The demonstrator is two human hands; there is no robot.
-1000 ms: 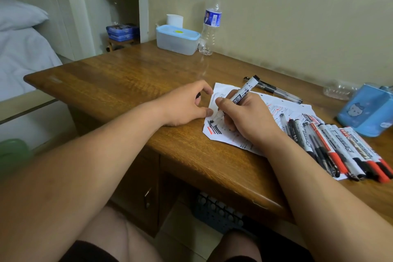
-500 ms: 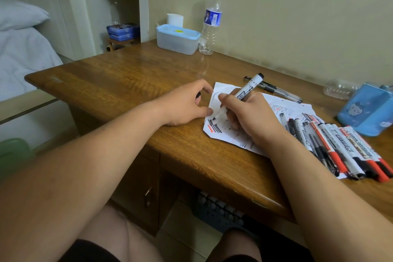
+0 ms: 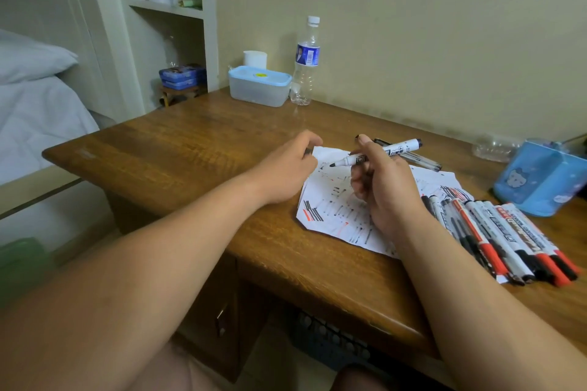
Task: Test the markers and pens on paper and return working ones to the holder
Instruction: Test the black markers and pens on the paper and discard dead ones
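Observation:
My right hand [image 3: 386, 187] holds an uncapped white marker [image 3: 378, 154] above the paper, its black tip pointing left. The scribbled paper [image 3: 336, 209] lies on the wooden desk [image 3: 197, 149]. My left hand [image 3: 287, 170] rests at the paper's left edge, fingers curled round a small dark thing, apparently the marker's cap [image 3: 307, 152]. A row of several black and red markers [image 3: 502, 238] lies to the right on the paper. The blue holder [image 3: 540, 181] stands at the far right. Two pens [image 3: 413, 155] lie behind my right hand.
A clear lidded box [image 3: 259, 86], a white cup [image 3: 255, 59] and a water bottle [image 3: 306, 63] stand at the desk's back edge by the wall. A bed [image 3: 35, 105] is to the left, shelves behind it. The desk's front edge runs close to my forearms.
My right hand has lifted the marker off the paper and turned it level, tip now pointing left. My left hand stays in place.

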